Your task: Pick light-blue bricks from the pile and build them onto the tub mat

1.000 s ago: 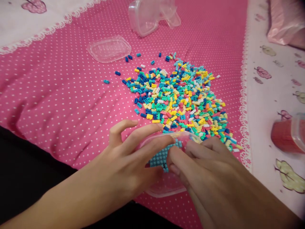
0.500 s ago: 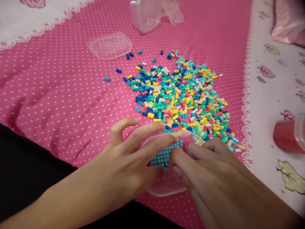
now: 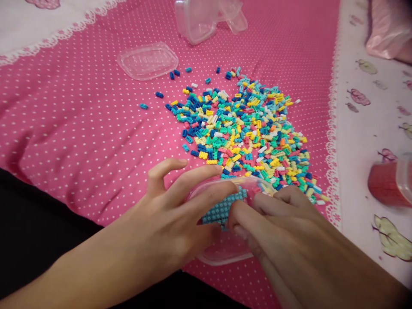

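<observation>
We count two hands, one left hand point(image 3: 174, 219) and one right hand point(image 3: 277, 231); one teal studded build point(image 3: 222, 209); one clear rimmed piece point(image 3: 222, 256) of plastic beneath; one flat clear lid point(image 3: 148, 61); at least one clear container point(image 3: 197, 22); one red tub point(image 3: 383, 184); one pink bag point(image 3: 391, 30); and hundreds of small bricks point(image 3: 243, 126), too heaped for us to number exactly
</observation>
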The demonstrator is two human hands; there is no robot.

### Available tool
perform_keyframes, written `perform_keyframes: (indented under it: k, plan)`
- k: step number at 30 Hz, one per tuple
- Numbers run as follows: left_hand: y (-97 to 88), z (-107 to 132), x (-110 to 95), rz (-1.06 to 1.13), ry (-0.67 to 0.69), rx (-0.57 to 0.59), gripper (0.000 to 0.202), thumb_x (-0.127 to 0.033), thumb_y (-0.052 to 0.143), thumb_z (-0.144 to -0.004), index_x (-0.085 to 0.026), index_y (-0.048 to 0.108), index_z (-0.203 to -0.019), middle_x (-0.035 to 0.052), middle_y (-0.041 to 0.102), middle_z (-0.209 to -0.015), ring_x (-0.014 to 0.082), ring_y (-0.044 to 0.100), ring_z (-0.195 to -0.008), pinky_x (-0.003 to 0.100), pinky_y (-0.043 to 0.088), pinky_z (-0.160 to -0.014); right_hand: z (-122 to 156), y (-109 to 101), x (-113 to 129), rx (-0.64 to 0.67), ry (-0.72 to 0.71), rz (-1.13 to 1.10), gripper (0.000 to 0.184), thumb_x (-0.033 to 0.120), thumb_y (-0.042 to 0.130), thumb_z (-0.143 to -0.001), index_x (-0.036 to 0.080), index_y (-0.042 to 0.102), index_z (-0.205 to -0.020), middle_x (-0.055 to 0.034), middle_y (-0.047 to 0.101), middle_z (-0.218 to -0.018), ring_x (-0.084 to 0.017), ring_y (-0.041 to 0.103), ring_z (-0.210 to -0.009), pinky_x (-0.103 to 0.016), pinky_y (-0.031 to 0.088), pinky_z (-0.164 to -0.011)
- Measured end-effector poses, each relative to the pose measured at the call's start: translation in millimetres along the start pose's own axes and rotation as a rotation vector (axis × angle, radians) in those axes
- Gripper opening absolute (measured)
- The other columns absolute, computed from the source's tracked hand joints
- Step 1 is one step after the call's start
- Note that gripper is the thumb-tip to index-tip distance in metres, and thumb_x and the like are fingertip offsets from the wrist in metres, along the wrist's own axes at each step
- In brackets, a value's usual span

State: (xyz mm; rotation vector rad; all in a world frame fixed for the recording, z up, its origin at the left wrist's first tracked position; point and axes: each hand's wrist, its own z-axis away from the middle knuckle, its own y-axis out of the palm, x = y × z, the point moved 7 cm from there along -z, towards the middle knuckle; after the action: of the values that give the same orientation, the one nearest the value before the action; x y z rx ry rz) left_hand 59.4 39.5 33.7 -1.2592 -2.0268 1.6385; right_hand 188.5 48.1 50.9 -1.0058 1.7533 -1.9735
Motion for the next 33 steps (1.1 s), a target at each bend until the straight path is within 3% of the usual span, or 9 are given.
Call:
perform_keyframes:
  k: [8,14,22,28,33]
  plan:
    - [-3.6,0.3,-0.9,-0.004,0.013,-0.021,0.022,-0.027,0.058,-0.104,-0.034,0.078,-0.098,-0.0061,0.063,-0.147,0.0192,0.042,-0.144,0.041,0.019,-0.128,7.2,-9.7,-10.2,0.012,0.063,0.079,0.029,0.005,0.054,-0.072,0.029,0.060,-0.087,-0.0021,0.076,-0.083,-0.027,0.071,-0.088,-0.039,0.046,-0.076]
    - [-1.4,0.5,-1.3,-0.013,0.012,-0.015,0.027,-0.023,0.056,-0.105,-0.029,0.077,-0.089,-0.0055,0.064,-0.147,0.0212,0.044,-0.142,0.042,0.019,-0.127,6.9,-4.6,-14.8,0.043,0.089,0.025,0.024,0.007,0.051,-0.072,0.027,0.058,-0.083,-0.0015,0.071,-0.069,-0.025,0.065,-0.068,-0.040,0.044,-0.068]
    - [-3.0,1.4,-1.8,-0.024,0.026,-0.044,0.035,-0.019,0.048,-0.107,-0.026,0.076,-0.088,-0.0031,0.064,-0.145,0.0201,0.046,-0.140,0.040,0.018,-0.128,3.2,-8.0,-3.9,-0.047,0.019,0.122,0.037,0.003,0.046,-0.071,0.024,0.065,-0.095,-0.0037,0.075,-0.074,-0.026,0.071,-0.081,-0.040,0.046,-0.070]
    - [-0.7,0.8,-2.7,-0.024,0.048,-0.031,0.032,-0.026,0.049,-0.108,-0.033,0.079,-0.099,-0.0028,0.061,-0.148,0.0213,0.044,-0.142,0.041,0.018,-0.126,0.9,-8.4,-3.7,-0.024,0.031,0.088,0.036,0.004,0.047,-0.073,0.023,0.067,-0.097,-0.0045,0.077,-0.079,-0.027,0.072,-0.088,-0.041,0.049,-0.074]
    - [1.1,1.8,-1.7,-0.038,0.026,-0.014,0.024,-0.032,0.057,-0.105,-0.038,0.080,-0.101,-0.0069,0.059,-0.150,0.0216,0.048,-0.141,0.041,0.021,-0.125,6.3,-8.1,-15.3,0.059,0.107,0.105,0.027,0.006,0.057,-0.073,0.027,0.066,-0.086,-0.0035,0.075,-0.079,-0.024,0.066,-0.073,-0.038,0.045,-0.068]
